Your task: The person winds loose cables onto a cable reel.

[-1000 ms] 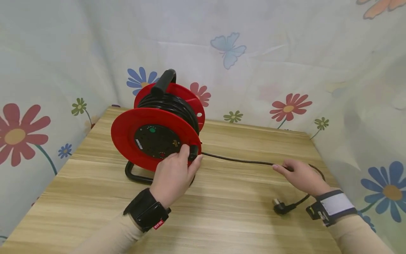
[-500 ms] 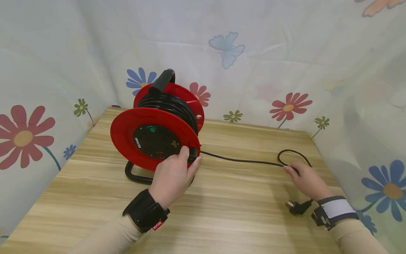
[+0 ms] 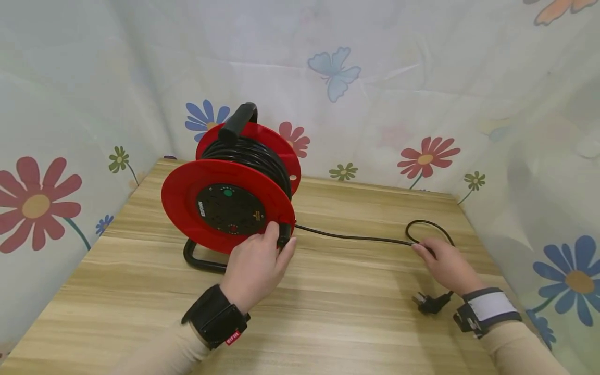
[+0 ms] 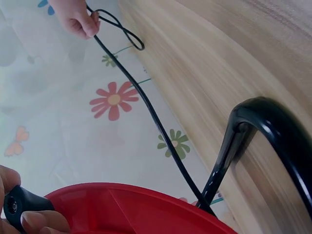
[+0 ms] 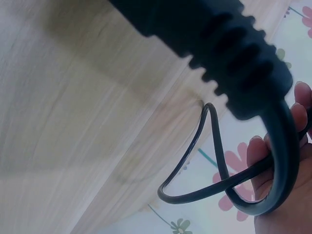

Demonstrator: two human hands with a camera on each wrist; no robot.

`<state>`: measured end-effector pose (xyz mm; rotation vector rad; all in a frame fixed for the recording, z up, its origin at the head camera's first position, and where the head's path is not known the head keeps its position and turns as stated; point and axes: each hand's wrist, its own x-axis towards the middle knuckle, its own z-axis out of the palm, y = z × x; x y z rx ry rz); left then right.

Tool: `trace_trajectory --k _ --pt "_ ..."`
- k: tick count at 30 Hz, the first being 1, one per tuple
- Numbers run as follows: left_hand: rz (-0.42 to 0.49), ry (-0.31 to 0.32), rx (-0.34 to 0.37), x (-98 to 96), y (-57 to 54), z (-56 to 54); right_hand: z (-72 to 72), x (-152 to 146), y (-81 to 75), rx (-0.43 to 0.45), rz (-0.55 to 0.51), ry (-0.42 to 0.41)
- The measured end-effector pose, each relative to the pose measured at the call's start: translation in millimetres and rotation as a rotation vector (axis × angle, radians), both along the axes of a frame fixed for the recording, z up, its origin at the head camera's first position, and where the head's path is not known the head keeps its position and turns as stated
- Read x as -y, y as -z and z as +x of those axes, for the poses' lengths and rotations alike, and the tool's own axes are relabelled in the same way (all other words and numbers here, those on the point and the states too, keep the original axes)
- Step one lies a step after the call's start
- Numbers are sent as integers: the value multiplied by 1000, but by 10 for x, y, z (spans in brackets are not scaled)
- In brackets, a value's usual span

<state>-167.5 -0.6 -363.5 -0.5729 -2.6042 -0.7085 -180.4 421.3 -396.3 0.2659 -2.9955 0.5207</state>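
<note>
A red cable reel point(image 3: 180, 190) stands at the left of the table, black cable wound between its two discs. My left hand point(image 3: 255, 268) grips the black crank knob point(image 3: 284, 235) at the front disc's right edge; in the left wrist view its fingers curl round the knob point(image 4: 33, 202). From the reel the loose cable point(image 3: 347, 237) runs right to my right hand point(image 3: 452, 266), which holds it between thumb and fingers. Beyond that hand the cable makes a loop point(image 5: 187, 197). The black plug point(image 3: 430, 303) hangs below the right wrist, large in the right wrist view.
The wooden tabletop point(image 3: 347, 323) reaches back to a flower-printed cloth point(image 3: 398, 94) on three sides. The reel's black tube stand point(image 3: 203, 264) rests on the table, and its carrying handle point(image 3: 238, 122) rises above the discs.
The reel's front disc and knob have turned slightly clockwise under my left hand. My right hand moved right along the cable, then a little back left. A cable loop now shows behind it.
</note>
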Motion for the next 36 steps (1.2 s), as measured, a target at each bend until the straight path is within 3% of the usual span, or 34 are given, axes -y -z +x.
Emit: trace_trajectory --k 21,36 --pt "-13 11 47 10 176 19 -83 169 68 21 -23 -18" --pt "-22 -26 127 76 313 46 -119 310 52 20 -5 -45"
